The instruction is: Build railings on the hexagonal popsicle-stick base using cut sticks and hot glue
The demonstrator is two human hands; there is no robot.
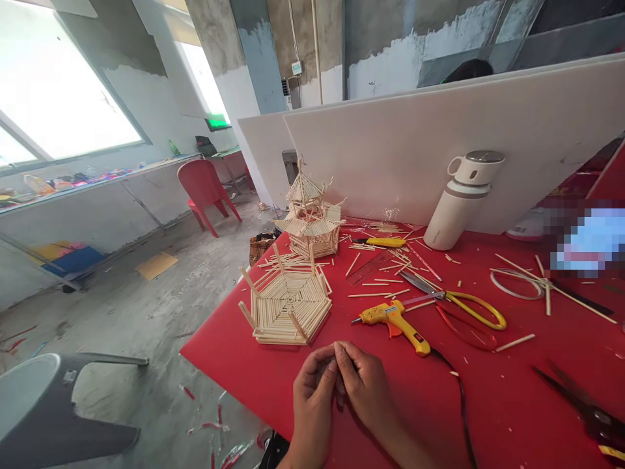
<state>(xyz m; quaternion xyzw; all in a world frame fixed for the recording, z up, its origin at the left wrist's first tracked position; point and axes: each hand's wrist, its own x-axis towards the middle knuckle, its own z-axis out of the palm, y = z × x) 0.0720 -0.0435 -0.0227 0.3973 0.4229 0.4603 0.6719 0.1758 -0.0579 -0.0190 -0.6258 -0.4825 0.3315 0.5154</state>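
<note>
My left hand (315,391) and my right hand (364,384) meet over the near edge of the red table (244,371). Their fingers are curled and pressed together at the tips; whatever they hold, if anything, is hidden. Just beyond them lies an octagon-like base of wooden sticks (290,306) with several short posts standing up from it. Behind that rises a small stick pagoda (312,221) with tiered roofs. A yellow hot glue gun (398,322) rests on its side to the right of my hands, its black cord running toward me.
Yellow-and-red-handled scissors (454,303), a yellow utility knife (385,241), a clear ruler (374,268) and loose sticks cover the table's middle. A white bottle (461,202) stands before a white board (381,156). Black scissors (586,410) lie at right. A grey stool (53,404) stands left.
</note>
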